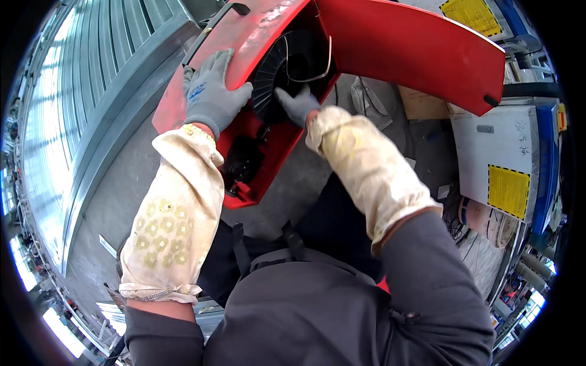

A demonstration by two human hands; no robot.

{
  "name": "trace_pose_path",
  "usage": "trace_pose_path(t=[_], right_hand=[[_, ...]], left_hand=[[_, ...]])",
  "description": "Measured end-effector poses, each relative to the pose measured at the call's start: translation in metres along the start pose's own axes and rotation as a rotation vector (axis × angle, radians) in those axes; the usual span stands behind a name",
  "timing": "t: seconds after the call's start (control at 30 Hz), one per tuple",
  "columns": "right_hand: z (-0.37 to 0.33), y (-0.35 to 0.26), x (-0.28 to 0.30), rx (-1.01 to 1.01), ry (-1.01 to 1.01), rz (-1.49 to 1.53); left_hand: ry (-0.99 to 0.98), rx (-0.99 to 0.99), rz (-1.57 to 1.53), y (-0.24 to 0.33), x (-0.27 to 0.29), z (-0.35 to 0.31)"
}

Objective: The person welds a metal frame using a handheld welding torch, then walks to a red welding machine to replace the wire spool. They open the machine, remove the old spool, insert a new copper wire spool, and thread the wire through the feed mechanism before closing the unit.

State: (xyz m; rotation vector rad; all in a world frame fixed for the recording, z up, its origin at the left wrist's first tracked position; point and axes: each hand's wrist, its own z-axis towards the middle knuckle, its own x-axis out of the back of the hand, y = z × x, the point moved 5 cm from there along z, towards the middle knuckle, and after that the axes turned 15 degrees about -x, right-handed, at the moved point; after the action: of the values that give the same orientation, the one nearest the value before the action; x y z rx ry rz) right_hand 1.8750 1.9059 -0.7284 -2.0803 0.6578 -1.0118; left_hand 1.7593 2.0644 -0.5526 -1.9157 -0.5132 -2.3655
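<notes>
A red metal housing [213, 49] stands before me with its interior exposed. Inside it sits a black ribbed spool [267, 85] with a dark hollow middle. A thin pale wire [330, 52] bends in a loop over the spool. My left hand [213, 88], in a grey glove, rests on the housing's left panel with fingers spread, its thumb reaching toward the spool. At the spool's near right edge, my right hand [298, 105], also gloved, is closed on it; the thumb shows, while most fingertips are hidden. Below the spool lies a black mechanism [244, 158], in shadow.
The curved red door [415, 49] swings out to the right. Corrugated metal sheeting [91, 79] rises at the left. At the right stand a white and blue cabinet [497, 152] with a yellow label and a cardboard box [421, 104]. Cables [455, 222] lie on the floor.
</notes>
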Motion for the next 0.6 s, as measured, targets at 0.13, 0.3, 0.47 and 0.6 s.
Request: trace_pose_path(t=[0.13,0.3,0.47,0.6], right_hand=[[-0.072,0.065,-0.046,-0.318,-0.089,-0.313],[-0.083,0.108,-0.122,-0.191,-0.391,-0.085],[-0.106,0.094,-0.129,-0.503,-0.53,0.211],[-0.089,0.119,-0.127,-0.396,-0.348,0.011]], left_hand=[[0.012,-0.011,0.002,0.002,0.001,-0.002],[0.033,-0.016,0.027,0.004,0.001,0.001],[0.054,0.002,-0.03,-0.008,0.002,-0.009],[0.049,0.0,-0.067,0.001,0.002,-0.002]])
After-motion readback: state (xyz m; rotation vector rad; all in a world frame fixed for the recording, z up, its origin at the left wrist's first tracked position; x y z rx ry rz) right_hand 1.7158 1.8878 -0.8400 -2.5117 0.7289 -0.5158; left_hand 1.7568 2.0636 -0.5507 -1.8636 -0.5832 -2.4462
